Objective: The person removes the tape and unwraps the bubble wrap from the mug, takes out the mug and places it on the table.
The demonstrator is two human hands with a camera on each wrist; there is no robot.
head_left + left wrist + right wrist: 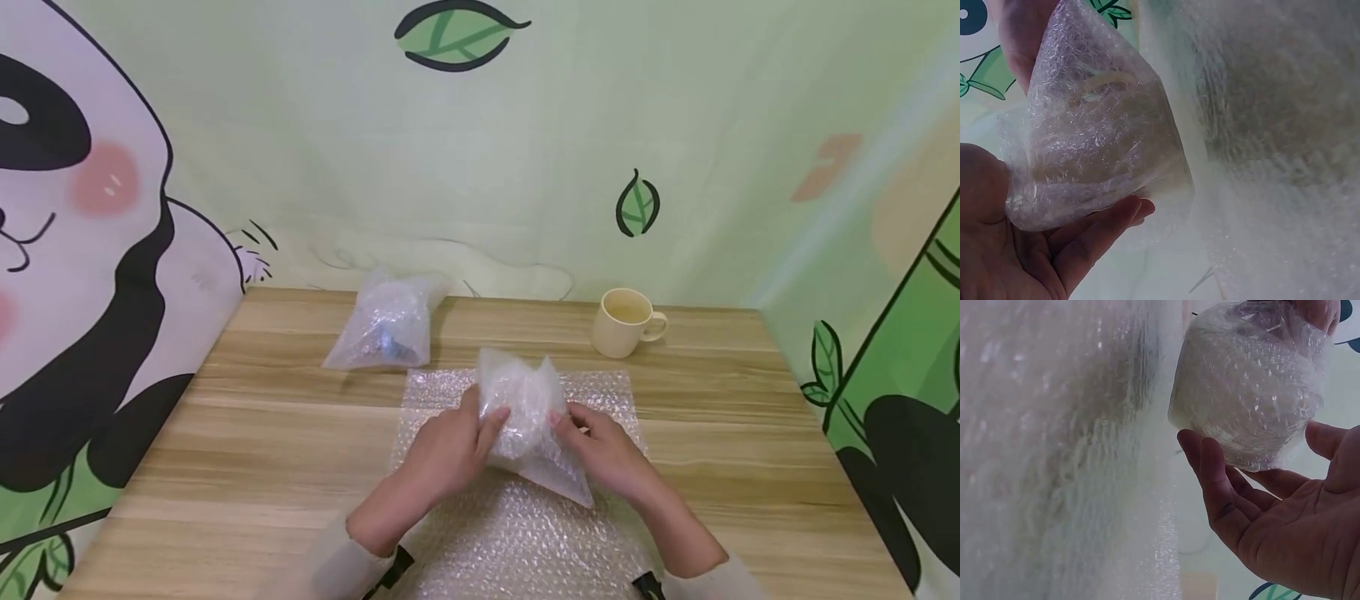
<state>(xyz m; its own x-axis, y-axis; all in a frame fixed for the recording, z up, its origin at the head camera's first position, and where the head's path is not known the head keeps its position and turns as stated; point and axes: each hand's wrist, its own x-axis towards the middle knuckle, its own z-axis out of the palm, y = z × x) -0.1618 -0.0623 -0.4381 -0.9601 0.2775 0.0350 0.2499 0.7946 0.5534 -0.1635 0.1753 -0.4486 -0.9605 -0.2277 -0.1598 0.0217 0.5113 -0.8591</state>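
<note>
Between both hands is a bundle wrapped in bubble wrap [525, 408], held above a flat bubble wrap sheet [517, 542]. My left hand [447, 450] grips its left side, thumb on the front and fingers behind. On the other side, my right hand [615, 457] holds the edge between thumb and fingers. Through the layers in the left wrist view, a pale curved shape shows inside the wrapped bundle [1104, 134]. The right wrist view shows the right fingers [1213, 481] curved under it.
A cream mug [617, 332] stands at the back right of the wooden table [300, 467], handle to the right. Another bubble-wrapped bundle [390, 321], bluish inside, lies at the back left. A wall with panda and leaf drawings rises behind the table.
</note>
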